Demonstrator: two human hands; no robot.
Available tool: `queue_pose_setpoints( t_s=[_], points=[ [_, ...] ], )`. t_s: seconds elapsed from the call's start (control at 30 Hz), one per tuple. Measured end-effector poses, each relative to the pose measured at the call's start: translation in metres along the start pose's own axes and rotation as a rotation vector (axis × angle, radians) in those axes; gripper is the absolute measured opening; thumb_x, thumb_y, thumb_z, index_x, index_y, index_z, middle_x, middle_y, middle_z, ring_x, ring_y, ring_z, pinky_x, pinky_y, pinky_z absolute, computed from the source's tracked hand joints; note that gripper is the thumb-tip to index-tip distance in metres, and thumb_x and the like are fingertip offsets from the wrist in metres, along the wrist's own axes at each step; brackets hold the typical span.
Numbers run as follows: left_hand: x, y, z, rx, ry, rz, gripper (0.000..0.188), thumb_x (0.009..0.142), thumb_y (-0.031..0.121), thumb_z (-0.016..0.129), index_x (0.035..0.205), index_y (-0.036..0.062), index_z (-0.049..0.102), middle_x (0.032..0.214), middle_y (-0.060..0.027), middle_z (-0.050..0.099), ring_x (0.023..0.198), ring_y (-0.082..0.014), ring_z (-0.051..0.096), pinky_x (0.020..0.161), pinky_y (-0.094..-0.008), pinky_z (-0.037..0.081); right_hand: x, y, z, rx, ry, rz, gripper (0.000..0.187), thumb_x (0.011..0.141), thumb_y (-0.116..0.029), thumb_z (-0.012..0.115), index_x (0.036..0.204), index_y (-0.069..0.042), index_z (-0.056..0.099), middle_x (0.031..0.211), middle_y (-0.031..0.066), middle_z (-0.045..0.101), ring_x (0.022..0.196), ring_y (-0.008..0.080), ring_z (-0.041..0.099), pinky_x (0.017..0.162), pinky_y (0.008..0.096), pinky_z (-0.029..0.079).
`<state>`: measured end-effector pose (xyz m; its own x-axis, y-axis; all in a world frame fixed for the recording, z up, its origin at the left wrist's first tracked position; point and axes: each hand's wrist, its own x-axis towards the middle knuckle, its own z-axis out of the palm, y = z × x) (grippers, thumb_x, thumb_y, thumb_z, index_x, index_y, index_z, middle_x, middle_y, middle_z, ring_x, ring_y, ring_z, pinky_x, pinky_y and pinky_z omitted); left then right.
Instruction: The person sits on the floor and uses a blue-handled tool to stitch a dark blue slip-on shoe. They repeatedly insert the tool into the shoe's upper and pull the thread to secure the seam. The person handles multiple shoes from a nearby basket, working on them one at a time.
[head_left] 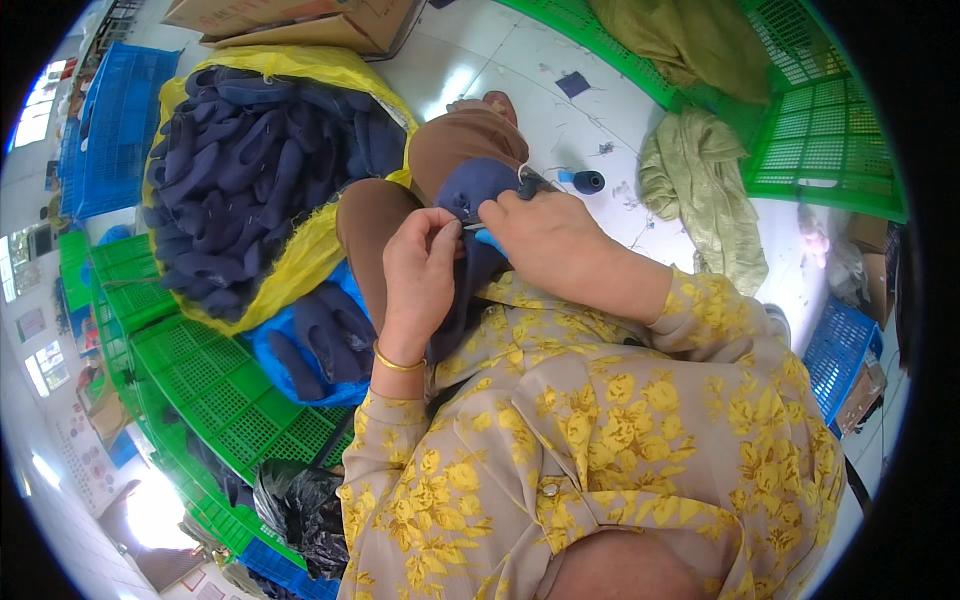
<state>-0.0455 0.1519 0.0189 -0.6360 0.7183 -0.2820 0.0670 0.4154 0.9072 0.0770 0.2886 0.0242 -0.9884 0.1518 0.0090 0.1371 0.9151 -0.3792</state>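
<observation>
My left hand point(425, 262), with a gold bangle at its wrist, pinches the edge of a dark blue fabric shoe upper point(478, 186) above my lap. My right hand point(540, 228) is closed close beside it, around small snips point(489, 239) with a blue handle. The snips' metal tip reaches toward my left fingertips at the fabric. More dark blue fabric hangs below, between my hands and my lap. My fingers partly hide the upper and the snips.
A yellow sack point(330, 235) full of dark blue uppers stands at the left, with a blue bag point(275, 345) of more below it. Green crates point(215, 385) line the left; another green crate point(830, 150) and a cloth sack point(695, 175) are right. A dark spool point(588, 182) lies on the floor.
</observation>
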Motion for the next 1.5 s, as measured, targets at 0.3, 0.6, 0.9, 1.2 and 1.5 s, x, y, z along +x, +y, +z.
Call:
queue_pose_setpoints(
  t_s=[0.3,0.6,0.9,1.2,1.5],
  points=[
    [-0.003,-0.002,0.002,0.127,0.065,0.103,0.008,0.095,0.006,0.058,0.093,-0.0007,0.060,0.078,0.0013,0.060,0.069,-0.0058,0.053,0.064,-0.0209,0.044,0.004,-0.005,0.002,-0.099,0.024,-0.014,0.021,0.073,-0.008,0.063,0.091,-0.003,0.054,0.079,0.0124,0.060,0.065,0.0273,0.065,0.057,0.0350,0.053],
    [-0.006,-0.005,0.010,0.428,0.205,0.404,0.003,0.090,0.002,0.058,0.091,-0.0003,0.058,0.081,-0.0123,0.061,0.073,-0.0242,0.057,0.067,-0.0320,0.047,0.004,-0.008,0.002,-0.110,0.040,-0.026,0.019,0.074,-0.007,0.062,0.090,-0.003,0.054,0.079,0.0130,0.060,0.066,0.0276,0.065,0.058,0.0357,0.053],
    [-0.021,0.013,-0.019,-0.170,-0.123,0.012,0.008,0.092,0.007,0.060,0.093,-0.0012,0.061,0.078,-0.0023,0.061,0.072,-0.0066,0.054,0.067,-0.0213,0.045,0.002,0.017,-0.013,0.211,-0.123,0.211,0.024,0.082,-0.019,0.062,0.098,-0.002,0.056,0.090,0.0160,0.068,0.082,0.0353,0.067,0.071,0.0466,0.052],
    [-0.052,0.030,-0.053,0.494,-0.259,0.369,0.028,0.074,0.019,0.080,0.090,0.0030,0.065,0.089,-0.0073,0.064,0.082,-0.0217,0.059,0.073,-0.0298,0.047,0.012,0.020,-0.004,0.625,0.130,-0.067,0.029,0.082,-0.001,0.061,0.111,-0.006,0.061,0.096,0.0102,0.067,0.087,0.0285,0.065,0.077,0.0325,0.051],
    [-0.096,-0.012,-0.058,0.812,-0.196,0.362,0.020,0.072,0.005,0.069,0.090,0.0081,0.060,0.082,-0.0095,0.055,0.077,-0.0301,0.059,0.063,-0.0387,0.048,-0.004,0.026,0.002,0.872,0.060,0.267,0.018,0.090,-0.002,0.059,0.107,-0.006,0.058,0.092,0.0025,0.061,0.081,0.0096,0.055,0.075,0.0246,0.045]
  ],
)
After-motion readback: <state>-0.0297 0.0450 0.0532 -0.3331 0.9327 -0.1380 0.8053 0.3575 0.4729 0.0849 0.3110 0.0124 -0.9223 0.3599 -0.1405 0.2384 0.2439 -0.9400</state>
